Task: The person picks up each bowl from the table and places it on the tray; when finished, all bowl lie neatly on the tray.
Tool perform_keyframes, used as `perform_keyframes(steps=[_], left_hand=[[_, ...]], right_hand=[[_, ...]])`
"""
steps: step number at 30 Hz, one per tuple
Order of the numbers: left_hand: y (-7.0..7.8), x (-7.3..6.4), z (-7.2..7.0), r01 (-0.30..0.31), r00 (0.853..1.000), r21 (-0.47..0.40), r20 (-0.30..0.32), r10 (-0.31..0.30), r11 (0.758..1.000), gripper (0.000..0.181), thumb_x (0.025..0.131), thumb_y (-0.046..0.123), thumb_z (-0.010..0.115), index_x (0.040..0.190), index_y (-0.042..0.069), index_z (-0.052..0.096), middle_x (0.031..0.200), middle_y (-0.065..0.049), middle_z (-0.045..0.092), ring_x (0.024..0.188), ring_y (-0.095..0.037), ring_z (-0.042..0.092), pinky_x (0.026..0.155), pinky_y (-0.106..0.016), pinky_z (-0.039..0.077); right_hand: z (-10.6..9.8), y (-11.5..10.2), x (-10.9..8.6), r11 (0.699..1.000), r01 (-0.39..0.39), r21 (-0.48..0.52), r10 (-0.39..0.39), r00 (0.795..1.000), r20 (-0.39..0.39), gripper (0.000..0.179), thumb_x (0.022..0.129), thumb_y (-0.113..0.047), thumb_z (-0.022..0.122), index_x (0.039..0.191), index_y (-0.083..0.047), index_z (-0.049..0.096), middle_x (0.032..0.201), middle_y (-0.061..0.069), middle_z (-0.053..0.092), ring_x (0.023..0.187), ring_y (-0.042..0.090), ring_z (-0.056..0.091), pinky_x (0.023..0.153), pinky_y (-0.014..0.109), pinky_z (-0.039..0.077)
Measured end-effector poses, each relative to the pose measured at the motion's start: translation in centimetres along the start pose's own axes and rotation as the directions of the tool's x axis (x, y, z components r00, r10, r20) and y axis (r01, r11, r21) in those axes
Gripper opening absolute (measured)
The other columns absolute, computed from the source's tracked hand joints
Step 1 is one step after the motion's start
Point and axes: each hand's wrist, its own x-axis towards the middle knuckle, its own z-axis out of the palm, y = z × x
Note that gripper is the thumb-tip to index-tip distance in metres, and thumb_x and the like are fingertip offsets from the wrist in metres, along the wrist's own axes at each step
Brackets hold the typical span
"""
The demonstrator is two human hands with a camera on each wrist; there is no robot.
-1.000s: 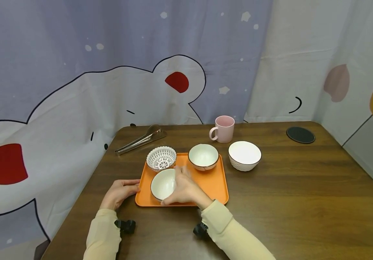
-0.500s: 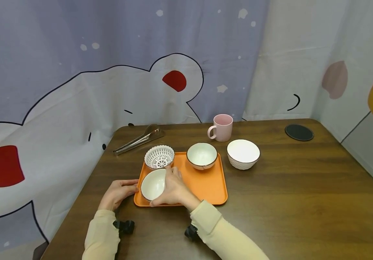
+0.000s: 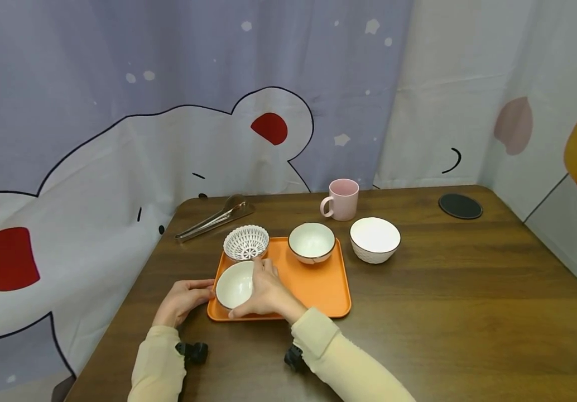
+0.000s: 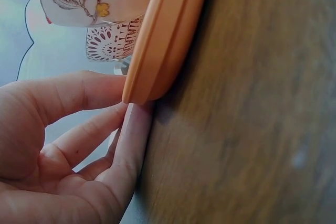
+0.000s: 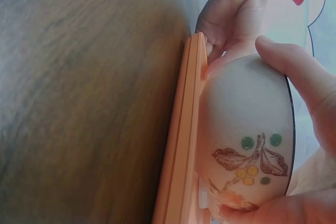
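With thumb and fingers spread across its outside, my right hand grips a white bowl. The bowl is at the near left of an orange tray. Its painted leaves and berries show in the right wrist view, where its base is close to the tray. My left hand holds the tray's left edge; in the left wrist view, fingers meet the rim from above and below. Behind the gripped bowl stands a white patterned bowl. A dark-rimmed bowl is at the tray's back right.
Right of the tray, a white textured bowl stands on the wooden table. A pink mug is behind it. Metal tongs lie at the back left. A black disc is at the far right. A printed curtain hangs behind.
My right hand has moved left with the bowl, bringing it close to the tray's left edge; most of this came in the first half second. My left hand stays at the tray's edge.
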Motion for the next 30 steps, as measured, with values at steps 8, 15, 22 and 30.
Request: perform_keyframes(steps=[8,15,22,30], left_hand=[[-0.2,0.2,0.0,0.001,1.0,-0.006,0.008,-0.001,1.0,0.048,0.089,-0.001,0.065,0.131,-0.018,0.05,0.118,-0.019,0.067,0.088,-0.009,0.066,0.083,-0.027,0.058],[-0.1,0.2,0.2,0.024,0.999,0.006,-0.022,-0.024,1.0,0.045,0.089,-0.001,0.064,0.131,-0.015,0.053,0.122,-0.022,0.065,0.089,-0.01,0.066,0.084,-0.027,0.058],[0.1,0.0,0.1,0.004,1.0,-0.007,-0.008,-0.004,1.0,0.048,0.089,-0.002,0.064,0.132,-0.018,0.049,0.123,-0.024,0.063,0.089,-0.009,0.066,0.084,-0.027,0.058],[0.0,0.2,0.1,0.025,1.0,-0.012,-0.013,-0.025,1.0,0.046,0.09,-0.003,0.063,0.133,-0.016,0.05,0.122,-0.021,0.064,0.088,-0.009,0.066,0.083,-0.026,0.058]], right_hand=[[0.1,0.1,-0.4,0.999,0.021,-0.028,-0.021,0.999,0.032,0.13,0.054,-0.048,0.093,0.152,0.001,0.022,0.135,0.017,0.039,0.122,0.03,0.039,0.099,0.039,0.047],[0.3,0.6,-0.9,0.999,0.009,0.037,-0.009,1.0,0.015,0.137,0.057,-0.05,0.091,0.155,0.0,0.01,0.151,0.02,0.026,0.135,0.036,0.033,0.106,0.049,0.042],[-1.7,0.8,-2.2,0.997,0.03,0.077,-0.026,0.998,-0.053,0.138,0.058,-0.052,0.09,0.156,-0.003,0.007,0.155,0.021,0.021,0.141,0.036,0.029,0.11,0.05,0.039],[-4.6,1.7,-3.1,0.997,0.075,0.022,-0.073,0.993,-0.09,0.125,0.061,-0.047,0.09,0.153,0.001,0.02,0.157,0.019,0.027,0.145,0.038,0.023,0.118,0.051,0.027]])
